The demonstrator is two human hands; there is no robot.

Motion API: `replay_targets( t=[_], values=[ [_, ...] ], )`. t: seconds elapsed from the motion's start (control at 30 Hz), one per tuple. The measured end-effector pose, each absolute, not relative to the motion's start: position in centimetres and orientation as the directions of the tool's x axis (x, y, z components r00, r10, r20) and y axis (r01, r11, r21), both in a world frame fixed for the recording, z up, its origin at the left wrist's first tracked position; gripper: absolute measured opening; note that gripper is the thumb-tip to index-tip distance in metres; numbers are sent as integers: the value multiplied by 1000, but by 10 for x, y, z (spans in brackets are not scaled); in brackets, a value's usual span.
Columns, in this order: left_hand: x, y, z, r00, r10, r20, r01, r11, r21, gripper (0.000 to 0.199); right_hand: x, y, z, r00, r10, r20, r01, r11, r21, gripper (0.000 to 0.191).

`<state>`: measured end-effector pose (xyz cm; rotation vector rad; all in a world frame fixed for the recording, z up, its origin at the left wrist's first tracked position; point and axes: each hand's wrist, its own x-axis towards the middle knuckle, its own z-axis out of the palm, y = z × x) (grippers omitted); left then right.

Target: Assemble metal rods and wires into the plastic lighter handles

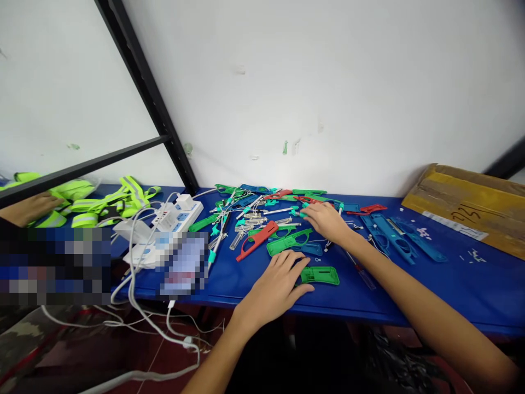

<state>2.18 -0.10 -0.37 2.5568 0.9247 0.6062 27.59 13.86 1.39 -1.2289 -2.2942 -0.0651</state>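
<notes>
My left hand (pixel 283 279) is at the table's front edge, thumb and index finger curved round the left end of a green plastic lighter casing half (pixel 324 274) lying hollow side up. Farther back, my right hand (pixel 326 221) reaches into the pile, its fingertips closed at a metal rod with a teal end (pixel 294 210); the fingers partly hide the grip. Between the hands lie another green casing half (pixel 289 242) with a finger loop and a red casing half (pixel 258 239). Clear lighter inserts (pixel 254 220) with thin wires are heaped beside them.
Blue casing halves (pixel 394 238) and a screwdriver (pixel 365 276) lie to the right, before a taped cardboard box (pixel 467 205). On the left are a power strip (pixel 191 213) with cables, a blurred phone (pixel 186 265), neon reflective straps (pixel 123 202) and another person's hand (pixel 39 205).
</notes>
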Motion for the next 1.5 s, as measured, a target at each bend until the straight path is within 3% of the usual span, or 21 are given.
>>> replay_targets(
  t=[0.13,0.3,0.6,0.7,0.87,0.97,1.1,1.27,1.37,1.5],
  values=[
    [22,0,-5,694,660,287,494,-727,477,56,294,132,39,-248,685,685,737,593,-326,31],
    [21,0,-6,696,662,277,490,-720,491,59,308,121,68,59,491,869,627,659,-415,43],
    [21,-1,-4,689,671,276,497,-713,494,57,307,98,125,347,91,934,567,773,-286,34],
    [21,-1,-3,693,672,260,506,-711,488,58,315,105,161,326,-22,945,597,780,-187,35],
    [22,0,-5,690,671,273,503,-715,485,58,316,118,203,74,351,934,532,778,-334,34],
    [22,0,-6,688,668,284,501,-720,480,57,310,121,209,169,281,945,471,819,-327,38],
    [21,0,-6,698,650,301,502,-743,442,55,301,126,205,150,306,940,436,833,-341,43],
    [27,-3,-9,687,644,338,558,-765,323,47,295,123,207,180,148,972,415,885,-212,47],
    [40,0,-10,671,665,330,599,-747,288,43,294,105,210,143,158,977,475,855,-208,39],
    [58,7,-4,666,678,312,629,-735,254,40,299,61,204,128,22,992,552,829,-90,30]
  ],
)
